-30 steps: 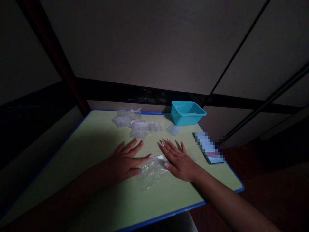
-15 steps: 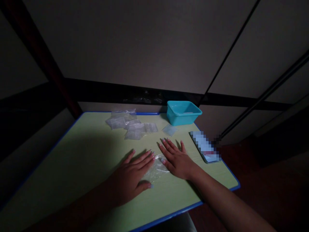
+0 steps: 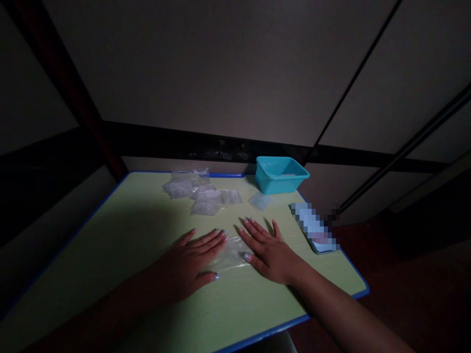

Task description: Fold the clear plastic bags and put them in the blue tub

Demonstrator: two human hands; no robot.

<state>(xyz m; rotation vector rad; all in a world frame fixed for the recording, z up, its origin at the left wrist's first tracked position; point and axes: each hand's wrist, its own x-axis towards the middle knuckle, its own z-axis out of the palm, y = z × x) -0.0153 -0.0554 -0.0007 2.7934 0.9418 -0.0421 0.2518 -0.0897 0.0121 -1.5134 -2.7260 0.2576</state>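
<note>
A clear plastic bag (image 3: 232,252) lies flat on the pale green table (image 3: 128,230), between my two hands. My left hand (image 3: 193,262) rests palm down with fingers stretched out, covering the bag's left end. Over its right end, my right hand (image 3: 270,252) is also palm down, fingers spread and thumb on the plastic. Both hands press on the bag rather than grip it. Beyond them, several more clear plastic bags (image 3: 208,200) lie overlapping near the table's far edge. A small bluish-white square packet (image 3: 260,200) sits alone to their right.
A turquoise plastic basin (image 3: 281,184) stands at the far right corner, with something pale inside. Along the right edge lies a phone (image 3: 312,228), its screen blurred out. Blue trim borders the table, and a panelled wall (image 3: 206,73) rises close behind it.
My hands have moved apart, the left one sliding leftward across the plastic. The bag between them now looks flatter and more stretched out.
</note>
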